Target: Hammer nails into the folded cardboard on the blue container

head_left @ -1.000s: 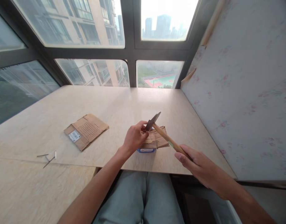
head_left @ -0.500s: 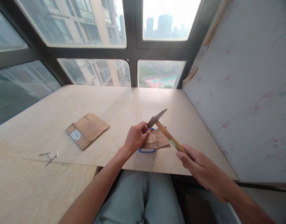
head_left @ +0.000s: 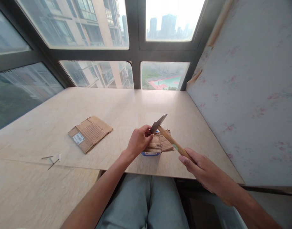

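Over pale countertop (head_left: 122,106), the right hand (head_left: 199,166) clasps a hammer (head_left: 168,138); the left hand (head_left: 138,140) curls over cardboard (head_left: 155,146), its hold unclear.

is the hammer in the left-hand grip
No, the right-hand grip holds the hammer by its wooden handle, while the left-hand grip is at the cardboard stack.

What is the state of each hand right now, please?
Left hand: curled in a pinch at the corrugated cardboard, beside the hammer head; whether it holds something cannot be told.
Right hand: closed around the hammer's wooden handle.
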A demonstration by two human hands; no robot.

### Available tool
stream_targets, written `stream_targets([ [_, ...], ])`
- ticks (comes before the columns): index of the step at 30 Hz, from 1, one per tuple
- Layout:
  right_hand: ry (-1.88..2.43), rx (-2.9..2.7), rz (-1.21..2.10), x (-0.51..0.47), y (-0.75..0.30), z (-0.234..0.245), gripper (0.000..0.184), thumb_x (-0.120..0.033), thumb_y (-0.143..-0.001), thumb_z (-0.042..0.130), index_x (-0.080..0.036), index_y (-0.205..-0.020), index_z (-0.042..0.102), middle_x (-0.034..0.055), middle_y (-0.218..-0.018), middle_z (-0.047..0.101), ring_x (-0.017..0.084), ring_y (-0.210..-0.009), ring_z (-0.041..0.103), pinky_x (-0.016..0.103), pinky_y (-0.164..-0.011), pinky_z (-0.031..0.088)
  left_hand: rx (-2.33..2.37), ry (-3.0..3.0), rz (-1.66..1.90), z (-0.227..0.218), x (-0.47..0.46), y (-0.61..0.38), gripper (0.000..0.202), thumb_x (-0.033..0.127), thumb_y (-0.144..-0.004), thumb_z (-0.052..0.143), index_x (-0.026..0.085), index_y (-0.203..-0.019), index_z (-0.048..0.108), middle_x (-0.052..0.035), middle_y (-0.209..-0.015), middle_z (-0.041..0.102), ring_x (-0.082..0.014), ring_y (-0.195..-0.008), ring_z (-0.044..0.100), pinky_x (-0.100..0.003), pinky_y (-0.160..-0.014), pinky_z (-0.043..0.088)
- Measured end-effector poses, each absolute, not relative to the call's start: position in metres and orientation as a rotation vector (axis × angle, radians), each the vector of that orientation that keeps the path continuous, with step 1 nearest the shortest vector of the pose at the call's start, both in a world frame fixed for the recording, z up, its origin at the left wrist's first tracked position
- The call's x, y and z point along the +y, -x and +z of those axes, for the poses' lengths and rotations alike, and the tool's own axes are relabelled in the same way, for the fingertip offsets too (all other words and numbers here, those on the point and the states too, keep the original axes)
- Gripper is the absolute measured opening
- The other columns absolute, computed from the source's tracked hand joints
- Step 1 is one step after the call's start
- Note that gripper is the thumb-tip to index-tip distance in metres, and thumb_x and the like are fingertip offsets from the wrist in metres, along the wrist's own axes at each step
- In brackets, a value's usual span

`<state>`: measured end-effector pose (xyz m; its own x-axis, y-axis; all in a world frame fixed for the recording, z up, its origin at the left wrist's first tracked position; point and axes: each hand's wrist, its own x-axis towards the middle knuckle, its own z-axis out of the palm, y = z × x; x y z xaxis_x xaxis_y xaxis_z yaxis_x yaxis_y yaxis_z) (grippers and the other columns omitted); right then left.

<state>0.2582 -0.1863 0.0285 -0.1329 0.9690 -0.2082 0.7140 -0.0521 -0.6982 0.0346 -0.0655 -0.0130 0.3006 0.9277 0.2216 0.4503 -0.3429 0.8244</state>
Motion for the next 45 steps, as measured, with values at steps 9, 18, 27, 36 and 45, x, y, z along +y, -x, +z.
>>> stream_targets([
  [9, 1.8, -1.902, 1.011, -0.186, -0.257, 0.025, 0.035, -0.05, -0.1, 0.035, -0.023, -0.079, 0.046, -0.0034, -0.067, 0.05, 0.016, -0.061, 0.049, 0.029, -0.057, 0.034, 1.233, -1.925, 0.951, -0.016, -0.065, -0.033, 0.017, 0.011, -0.08, 0.063, 0.019, -0.094, 0.068, -0.0024, -0.085, 0.076, -0.018, -0.079, 0.072, -0.028, -0.073, 0.056],
  [18, 1.833, -1.931, 1.01, -0.186, -0.258, 0.03, 0.034, -0.049, -0.099, 0.035, -0.023, -0.08, 0.046, -0.0034, -0.067, 0.049, 0.016, -0.061, 0.048, 0.03, -0.059, 0.033, 1.235, -1.938, 0.929, -0.014, -0.065, -0.033, 0.015, 0.012, -0.079, 0.064, 0.019, -0.092, 0.068, -0.0031, -0.085, 0.076, -0.0184, -0.079, 0.072, -0.028, -0.073, 0.056],
  [27, 1.779, -1.885, 1.007, -0.188, -0.257, 0.036, 0.032, -0.045, -0.099, 0.041, -0.022, -0.077, 0.048, -0.0028, -0.064, 0.05, 0.015, -0.058, 0.047, 0.028, -0.054, 0.033, 1.232, -1.983, 0.893, -0.011, -0.064, -0.032, 0.012, 0.013, -0.079, 0.065, 0.018, -0.089, 0.069, -0.0032, -0.083, 0.075, -0.0185, -0.079, 0.071, -0.028, -0.071, 0.054],
  [36, 1.733, -1.658, 1.176, -0.192, -0.253, 0.037, 0.031, -0.049, -0.1, 0.039, -0.024, -0.081, 0.045, -0.009, -0.055, 0.033, 0.008, -0.039, 0.029, 0.023, -0.037, 0.021, 1.271, -2.062, 0.832, -0.01, -0.062, -0.032, 0.008, 0.011, -0.079, 0.064, 0.017, -0.083, 0.066, -0.0014, -0.078, 0.073, -0.0167, -0.073, 0.068, -0.027, -0.069, 0.051],
  [45, 1.742, -1.572, 1.24, -0.198, -0.252, 0.033, 0.034, -0.053, -0.098, 0.042, -0.023, -0.081, 0.046, -0.0099, -0.049, 0.035, 0.007, -0.035, 0.028, 0.022, -0.033, 0.019, 1.314, -2.209, 0.815, 0.018, -0.074, -0.006, 0.032, 0.018, -0.076, 0.076, 0.017, -0.106, 0.065, -0.0072, -0.101, 0.072, -0.0228, -0.096, 0.066, -0.037, -0.087, 0.053],
])
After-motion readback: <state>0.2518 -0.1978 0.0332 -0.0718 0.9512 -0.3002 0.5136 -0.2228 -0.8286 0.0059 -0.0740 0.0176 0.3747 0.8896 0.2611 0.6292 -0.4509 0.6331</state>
